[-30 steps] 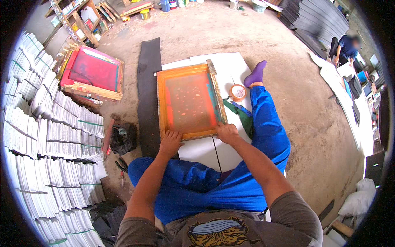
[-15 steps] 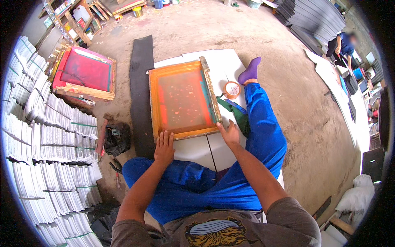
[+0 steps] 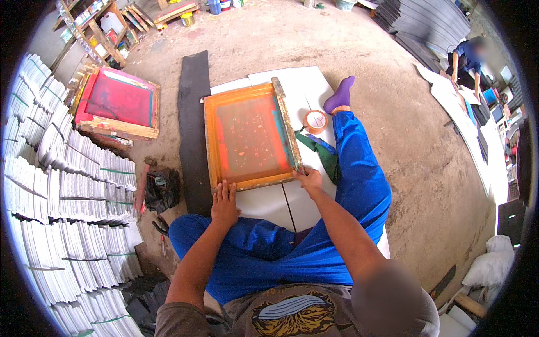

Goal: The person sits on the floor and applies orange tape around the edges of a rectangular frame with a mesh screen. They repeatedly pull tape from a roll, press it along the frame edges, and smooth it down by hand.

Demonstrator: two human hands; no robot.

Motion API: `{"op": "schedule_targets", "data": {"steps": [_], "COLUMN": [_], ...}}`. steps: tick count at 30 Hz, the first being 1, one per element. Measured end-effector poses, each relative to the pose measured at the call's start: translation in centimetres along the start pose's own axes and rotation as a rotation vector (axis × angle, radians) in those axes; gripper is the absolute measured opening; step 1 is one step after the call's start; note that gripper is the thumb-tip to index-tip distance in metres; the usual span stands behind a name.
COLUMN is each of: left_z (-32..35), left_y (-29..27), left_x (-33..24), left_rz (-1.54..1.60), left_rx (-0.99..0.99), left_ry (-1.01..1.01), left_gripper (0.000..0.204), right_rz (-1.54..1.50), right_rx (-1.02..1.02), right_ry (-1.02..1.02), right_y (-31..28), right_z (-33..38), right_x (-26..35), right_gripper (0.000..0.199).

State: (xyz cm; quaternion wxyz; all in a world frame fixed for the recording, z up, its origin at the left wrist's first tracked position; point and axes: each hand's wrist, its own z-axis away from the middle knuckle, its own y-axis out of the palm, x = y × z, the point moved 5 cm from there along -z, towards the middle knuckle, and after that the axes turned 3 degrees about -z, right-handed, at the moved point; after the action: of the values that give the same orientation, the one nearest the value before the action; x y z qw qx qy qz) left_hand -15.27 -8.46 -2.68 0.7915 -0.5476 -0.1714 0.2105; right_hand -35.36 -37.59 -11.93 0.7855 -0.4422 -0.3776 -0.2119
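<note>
A screen-printing frame with a wooden border and an orange-stained mesh lies in front of me on white sheets. My left hand rests at its near left corner, fingers stretched out over the edge. At the near right corner my right hand has its fingers curled in and closed on the wood; part of that grip is hidden. Beside the frame's right edge sit a roll of brown tape, a blue tool-like item and a dark green cloth.
A black strip runs along the left. Beyond it are a pink-stained screen frame, a black plastic bag and stacks of white bundled sheets. Shelves stand far left. Another person works at the far right.
My right hand's fingers have curled in at the frame's corner, where they were more spread before. The left hand stays in place. The distant person has shifted their arms.
</note>
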Motion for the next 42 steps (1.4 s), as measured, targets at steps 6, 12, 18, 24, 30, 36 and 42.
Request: {"op": "schedule_targets", "data": {"steps": [6,12,18,24,30,36,42], "left_z": [0.2,-1.4,-2.2,-2.5,-3.6,-4.1,-5.2], "left_y": [-1.3,0.4,2.8,1.0,7.2,4.9,5.4], "left_x": [1.5,6.4,7.8,8.5,11.3,7.5,6.1], "left_rz": [0.227,0.737,0.915,1.047,1.417,1.779,1.889], "left_rx": [-0.16,-0.324,-0.19,-0.381,-0.649,-0.133,-0.018], "left_ry": [-0.052,-0.521,-0.62,-0.636,-0.74,-0.778,-0.563], "left_gripper": [0.09,0.06,0.059,0.066,0.084,0.081,0.071], "right_rz": [-0.034,0.104,0.233,0.083,0.118,0.154,0.203], "right_rx": [0.148,0.019,0.026,0.105,0.258,0.095,0.186], "right_ry": [0.092,-0.027,-0.16,-0.224,-0.245,-0.211,-0.126], "right_y": [-0.5,-3.5,-2.1,0.2,3.1,0.7,3.1], "right_z": [0.9,-1.2,-0.5,-0.4,2.5,0.3,-4.5], "right_x": [2.4,2.1,3.7,1.6,6.9,10.1,12.6], "right_gripper": [0.036,0.04,0.042,0.035,0.033,0.062,0.079]}}
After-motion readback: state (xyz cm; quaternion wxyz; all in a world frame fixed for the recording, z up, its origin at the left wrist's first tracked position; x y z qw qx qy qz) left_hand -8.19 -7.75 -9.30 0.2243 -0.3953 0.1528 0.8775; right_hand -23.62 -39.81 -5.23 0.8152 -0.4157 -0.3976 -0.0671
